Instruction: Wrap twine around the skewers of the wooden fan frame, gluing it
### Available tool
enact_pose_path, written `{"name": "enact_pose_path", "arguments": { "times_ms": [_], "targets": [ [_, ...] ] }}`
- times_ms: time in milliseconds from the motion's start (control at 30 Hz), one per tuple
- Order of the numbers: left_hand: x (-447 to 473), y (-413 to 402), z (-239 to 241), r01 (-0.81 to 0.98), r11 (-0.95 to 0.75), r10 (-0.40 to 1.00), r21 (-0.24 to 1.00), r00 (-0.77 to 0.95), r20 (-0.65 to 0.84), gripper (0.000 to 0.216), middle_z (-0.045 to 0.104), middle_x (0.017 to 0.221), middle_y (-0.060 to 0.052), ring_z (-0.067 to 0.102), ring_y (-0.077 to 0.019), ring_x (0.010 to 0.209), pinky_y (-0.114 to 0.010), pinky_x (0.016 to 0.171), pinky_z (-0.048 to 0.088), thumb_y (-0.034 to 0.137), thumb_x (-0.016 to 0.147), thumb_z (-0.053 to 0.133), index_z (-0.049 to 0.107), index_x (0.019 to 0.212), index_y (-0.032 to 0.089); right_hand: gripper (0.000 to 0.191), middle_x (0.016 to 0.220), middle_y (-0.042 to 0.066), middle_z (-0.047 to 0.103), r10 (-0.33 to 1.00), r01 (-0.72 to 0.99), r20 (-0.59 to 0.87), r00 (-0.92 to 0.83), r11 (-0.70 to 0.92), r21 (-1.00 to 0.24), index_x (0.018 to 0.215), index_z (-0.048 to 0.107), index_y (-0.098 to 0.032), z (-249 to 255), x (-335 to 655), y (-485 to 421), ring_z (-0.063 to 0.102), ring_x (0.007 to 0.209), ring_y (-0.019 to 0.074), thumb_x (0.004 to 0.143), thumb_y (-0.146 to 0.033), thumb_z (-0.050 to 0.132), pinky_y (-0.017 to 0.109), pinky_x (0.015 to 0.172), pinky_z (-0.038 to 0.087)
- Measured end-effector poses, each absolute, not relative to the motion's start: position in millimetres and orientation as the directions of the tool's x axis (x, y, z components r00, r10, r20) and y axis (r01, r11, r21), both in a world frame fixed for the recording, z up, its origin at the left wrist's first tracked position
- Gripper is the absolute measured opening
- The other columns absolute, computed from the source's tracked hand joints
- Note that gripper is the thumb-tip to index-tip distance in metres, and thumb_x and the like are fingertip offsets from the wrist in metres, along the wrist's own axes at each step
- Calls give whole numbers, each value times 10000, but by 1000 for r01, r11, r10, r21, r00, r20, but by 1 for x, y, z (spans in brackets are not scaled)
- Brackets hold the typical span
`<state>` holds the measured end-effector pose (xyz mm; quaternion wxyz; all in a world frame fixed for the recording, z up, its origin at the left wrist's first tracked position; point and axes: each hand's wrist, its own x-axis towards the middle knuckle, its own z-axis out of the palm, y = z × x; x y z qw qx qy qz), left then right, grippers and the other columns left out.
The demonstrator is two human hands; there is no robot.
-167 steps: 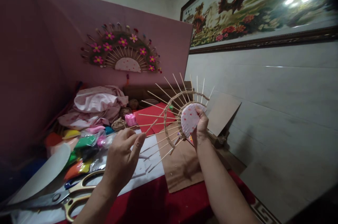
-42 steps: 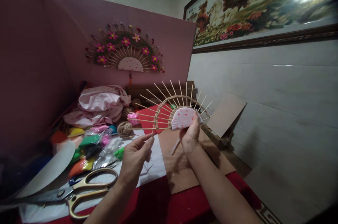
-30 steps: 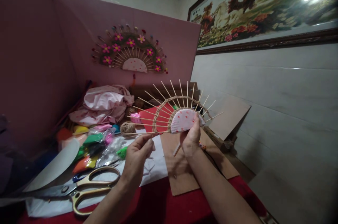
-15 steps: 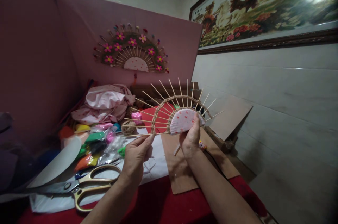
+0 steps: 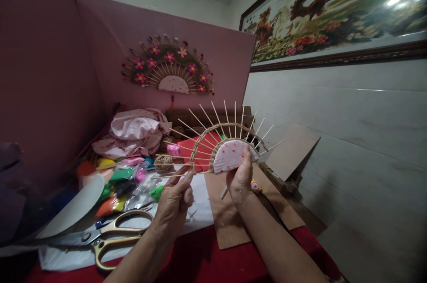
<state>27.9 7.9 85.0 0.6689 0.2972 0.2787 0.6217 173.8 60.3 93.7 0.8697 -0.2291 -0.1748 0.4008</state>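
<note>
Held up over the table is a half-round fan frame, with thin wooden sticks fanning out from a spotted fabric-covered base. Two bands of brown twine are woven across the sticks, one along the base and one further out. My right hand grips the base, thumb on the fabric face and the fingers behind it. My left hand pinches the lowest left stick where the outer twine band ends. A ball of twine rests behind the sticks, left of the frame.
Large gold-handled scissors lie at the front left. Bags of coloured clay and crumpled pink fabric are behind them. A brown board lies under my right hand. A finished flowered fan hangs on the pink panel.
My left fingers have shifted slightly at the end of the outer twine band, the index finger now reaching behind the sticks. The frame has tilted a little; my right hand keeps its hold.
</note>
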Motion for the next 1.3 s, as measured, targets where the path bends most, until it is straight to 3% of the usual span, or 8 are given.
{"name": "enact_pose_path", "arguments": {
  "times_ms": [233,367,467,633,967,1300],
  "targets": [
    [26,11,82,-632,19,998,775,54,20,252,416,377,98,296,0,309,-127,322,173,242,625,747,647,825,127,312,787,-33,601,755,-584,135,642,595,-552,900,558,-200,94,176,60,564,678,116,754,-475,542,244,628,466],
    [24,14,83,-668,48,999,742,51,-19,285,605,560,11,519,-54,465,-137,414,360,201,555,784,650,791,114,300,782,-39,591,759,-593,129,638,591,-547,890,550,-199,94,176,61,558,680,109,752,-466,551,248,670,466],
    [24,15,83,-685,31,998,728,57,11,258,649,651,-14,561,-71,532,-154,482,422,172,530,791,637,729,115,297,775,-43,595,755,-576,151,638,598,-557,900,546,-202,95,175,60,562,676,111,755,-461,545,255,683,468],
    [24,12,84,-707,27,999,707,-3,-41,199,615,626,20,547,-38,564,-106,526,428,171,564,776,628,692,137,321,771,-32,605,767,-589,142,626,584,-559,916,548,-192,95,170,57,570,667,118,743,-462,556,262,674,479],
    [27,7,90,-666,12,997,746,-45,-56,220,527,536,35,477,-32,460,-96,395,360,227,551,788,649,691,129,297,774,-40,605,795,-633,97,599,544,-551,900,560,-200,93,167,55,565,673,113,745,-453,574,245,659,475],
    [24,9,86,-682,19,1000,731,11,-15,194,489,536,38,442,-22,450,-92,369,320,230,579,780,640,660,125,338,816,-19,659,901,-737,216,377,433,-520,929,594,-190,89,148,41,601,690,105,695,-421,671,241,677,494]
  ]
}}
